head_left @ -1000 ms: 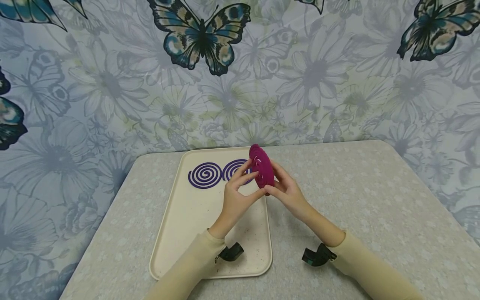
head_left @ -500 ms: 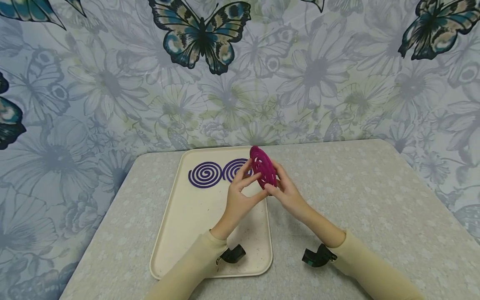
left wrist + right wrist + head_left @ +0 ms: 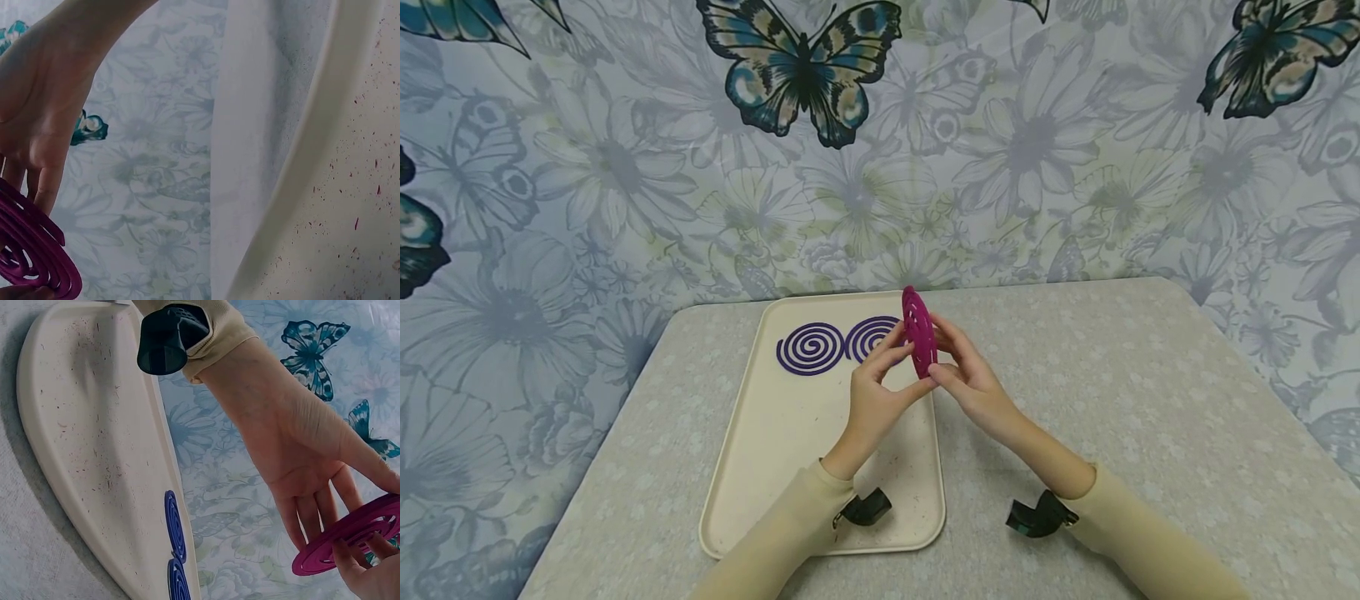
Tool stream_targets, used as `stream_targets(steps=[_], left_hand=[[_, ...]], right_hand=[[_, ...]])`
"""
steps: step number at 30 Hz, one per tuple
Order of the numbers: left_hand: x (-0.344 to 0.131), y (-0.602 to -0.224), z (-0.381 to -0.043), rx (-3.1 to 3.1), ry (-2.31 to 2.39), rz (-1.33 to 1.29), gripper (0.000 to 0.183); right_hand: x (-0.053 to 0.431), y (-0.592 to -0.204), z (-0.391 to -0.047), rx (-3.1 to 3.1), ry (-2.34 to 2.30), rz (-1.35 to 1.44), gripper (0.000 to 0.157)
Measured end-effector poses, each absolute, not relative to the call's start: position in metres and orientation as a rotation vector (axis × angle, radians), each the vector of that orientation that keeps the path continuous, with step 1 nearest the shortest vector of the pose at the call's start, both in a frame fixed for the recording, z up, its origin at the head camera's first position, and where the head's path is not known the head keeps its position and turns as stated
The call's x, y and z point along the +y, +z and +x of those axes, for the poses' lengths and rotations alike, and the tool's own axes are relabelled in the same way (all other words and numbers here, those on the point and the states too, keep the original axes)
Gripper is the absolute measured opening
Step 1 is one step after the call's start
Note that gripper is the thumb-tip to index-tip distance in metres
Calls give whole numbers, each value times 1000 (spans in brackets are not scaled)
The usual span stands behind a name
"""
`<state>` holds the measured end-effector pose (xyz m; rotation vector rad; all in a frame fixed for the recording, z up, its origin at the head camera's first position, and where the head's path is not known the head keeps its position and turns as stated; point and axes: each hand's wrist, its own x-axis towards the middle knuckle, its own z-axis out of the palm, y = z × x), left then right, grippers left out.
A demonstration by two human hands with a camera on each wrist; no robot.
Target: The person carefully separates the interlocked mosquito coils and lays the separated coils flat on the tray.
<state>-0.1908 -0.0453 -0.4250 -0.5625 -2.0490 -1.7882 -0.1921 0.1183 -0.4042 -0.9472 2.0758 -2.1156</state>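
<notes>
Both hands hold a magenta mosquito coil (image 3: 919,333) up over the tray's right edge in the head view, turned nearly edge-on. My left hand (image 3: 874,392) pinches its left side with spread fingers, thumb at the bottom. From the other side my right hand (image 3: 973,383) grips it, thumb near the lower rim and fingers behind. In the right wrist view the rings of the coil (image 3: 325,547) show gaps between them, and fingertips from both sides touch it. The left wrist view catches only part of the coil (image 3: 44,250) at the lower left corner.
A cream tray (image 3: 760,467) lies on the grey patterned tabletop (image 3: 1112,392), with dark reddish crumbs scattered on it. At its far end lie two dark purple coils, a left coil (image 3: 810,348) and a partly hidden right coil (image 3: 868,337). A butterfly-print backdrop (image 3: 1030,150) stands behind.
The magenta coil tilts to show more of its face half a second ago, then turns back nearly edge-on and slightly left. Both hands keep their hold; the purple coils stay put.
</notes>
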Motion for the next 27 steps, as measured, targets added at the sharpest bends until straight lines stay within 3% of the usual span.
stream_targets(steps=[9,21,27], left_hand=[[-42,-421,-185,-2030,-1826,-584,56],[-43,-422,-187,-1978,-1922,-596,60],[-46,-419,-187,-1987,-1980,-596,41]], right_hand=[[120,-402,-189,2010,-2182,-879,63],[123,-397,-187,2051,-2234,-845,57],[125,-393,-188,2077,-2254,-817,49]])
